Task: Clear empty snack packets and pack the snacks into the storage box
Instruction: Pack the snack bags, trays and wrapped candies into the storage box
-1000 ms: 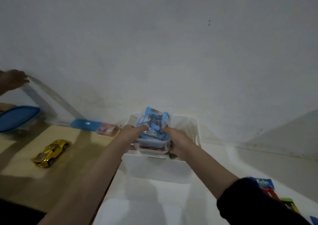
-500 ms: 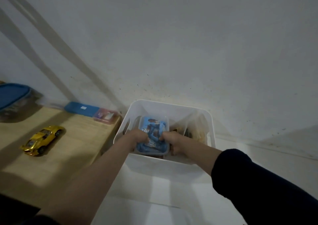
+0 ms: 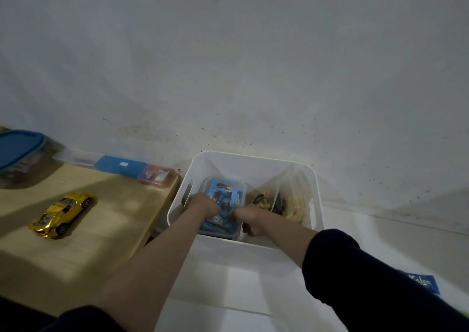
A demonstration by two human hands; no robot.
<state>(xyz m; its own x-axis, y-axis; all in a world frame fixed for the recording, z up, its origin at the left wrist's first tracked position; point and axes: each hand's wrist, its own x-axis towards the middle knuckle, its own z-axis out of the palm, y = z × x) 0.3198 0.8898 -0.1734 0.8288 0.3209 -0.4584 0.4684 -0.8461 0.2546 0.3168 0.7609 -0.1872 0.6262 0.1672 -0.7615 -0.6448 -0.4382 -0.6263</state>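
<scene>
A white storage box (image 3: 253,160) stands against the wall. Inside its left half sits a clear plastic container (image 3: 224,184) filled with blue snack packets (image 3: 224,194). My left hand (image 3: 203,205) grips the container's left side and my right hand (image 3: 250,220) grips its right side, both down inside the box. The right half of the box holds clear bags of yellow and dark snacks (image 3: 281,202).
A low wooden table (image 3: 106,217) at left carries a gold toy car (image 3: 61,213), a blue-lidded tub (image 3: 17,151), a blue case (image 3: 120,165) and a pink case (image 3: 156,177). A blue packet (image 3: 422,283) lies on the white surface at right.
The container of blue packets went from above the box's front rim down into its left half, both hands holding it throughout. The view tilted down and closer.
</scene>
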